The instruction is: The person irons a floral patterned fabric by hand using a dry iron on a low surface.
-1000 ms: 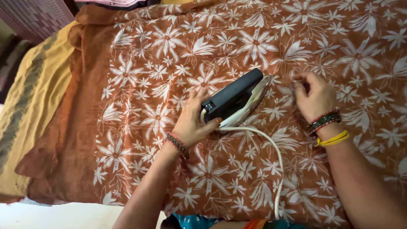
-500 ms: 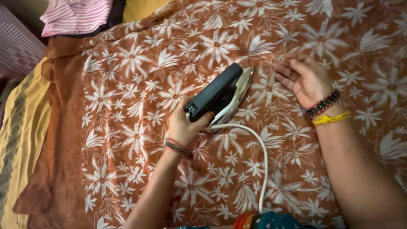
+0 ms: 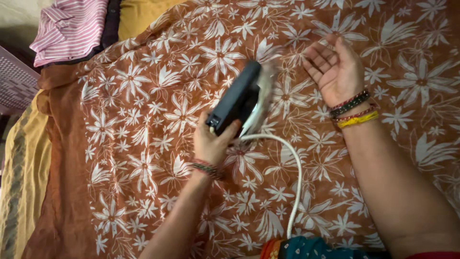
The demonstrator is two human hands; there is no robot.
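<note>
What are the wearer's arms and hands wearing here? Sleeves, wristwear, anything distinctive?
Both forearms are bare, with no sleeves and no gloves. The left hand has a thin beaded band at the wrist, dark green and red. The right hand has several stacked wristbands: dark beaded bangles, red threads and a yellow band. No rings can be made out.

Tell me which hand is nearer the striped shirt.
Left. The left hand grips the iron below and right of the striped shirt; the right hand lies farther right, open on the floral cloth.

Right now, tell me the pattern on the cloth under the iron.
The cloth is rust-brown with white flowers and leaves, clearest in the head view.
</note>
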